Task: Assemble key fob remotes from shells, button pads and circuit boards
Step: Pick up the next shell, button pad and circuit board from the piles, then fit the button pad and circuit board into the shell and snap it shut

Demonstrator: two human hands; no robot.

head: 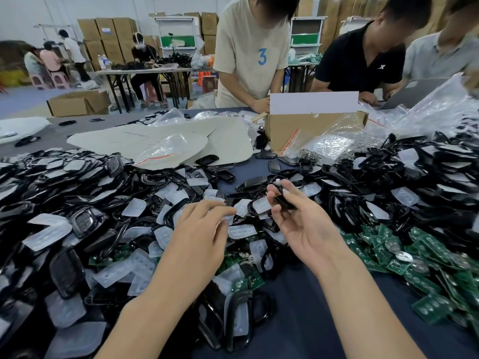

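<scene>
White wall (23, 11), stacked cardboard boxes (108, 35), folding table (140, 71), pink stools (61, 80), grey floor (26, 99)

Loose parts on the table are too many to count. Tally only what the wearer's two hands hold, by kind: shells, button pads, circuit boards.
black shell: 1, in the grip of the right hand
clear button pad: 1, pinched by the left hand
circuit boards: 0 held; they lie in heaps
Total held: 2
</scene>
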